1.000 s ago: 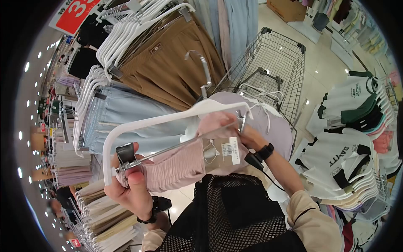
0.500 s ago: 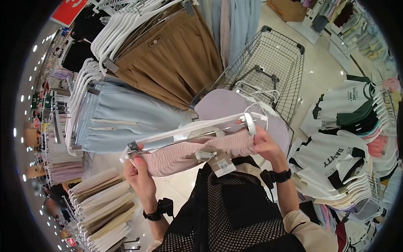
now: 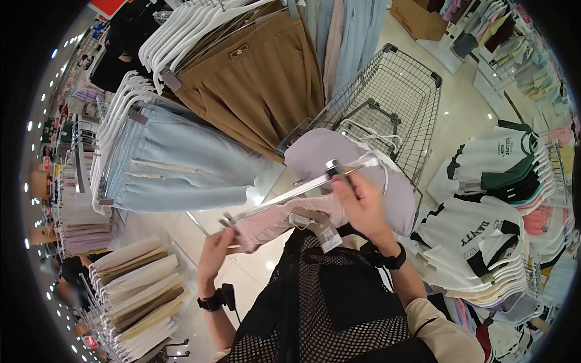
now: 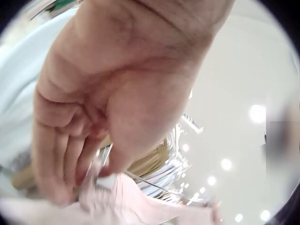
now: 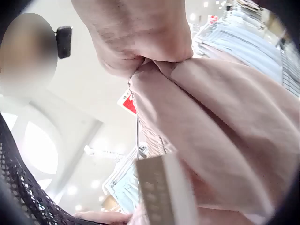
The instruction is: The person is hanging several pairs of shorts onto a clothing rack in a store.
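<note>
A pink elastic-waist garment (image 3: 266, 227) is stretched between both hands along a clip hanger (image 3: 290, 195) with a metal bar. My left hand (image 3: 215, 251) pinches the garment's left end beside the hanger's clip; the left wrist view has the pink cloth (image 4: 129, 199) at the fingertips. At the other end my right hand (image 3: 366, 206) grips the hanger's right end and the waistband. Cloth bunches under that hand (image 5: 140, 37) in the right wrist view. A paper tag (image 3: 327, 237) dangles from the waistband.
A lilac garment (image 3: 311, 151) hangs over the near end of a wire shopping cart (image 3: 399, 85). Brown pants (image 3: 260, 85) and light blue pants (image 3: 175, 169) hang on the rack ahead. White shirts (image 3: 466, 230) hang at right, folded cream cloths (image 3: 142, 278) at lower left.
The hanger was raised high, then came down level near the body. My right hand shifted from behind the garment to the right clip. My left hand has moved lower and rightward.
</note>
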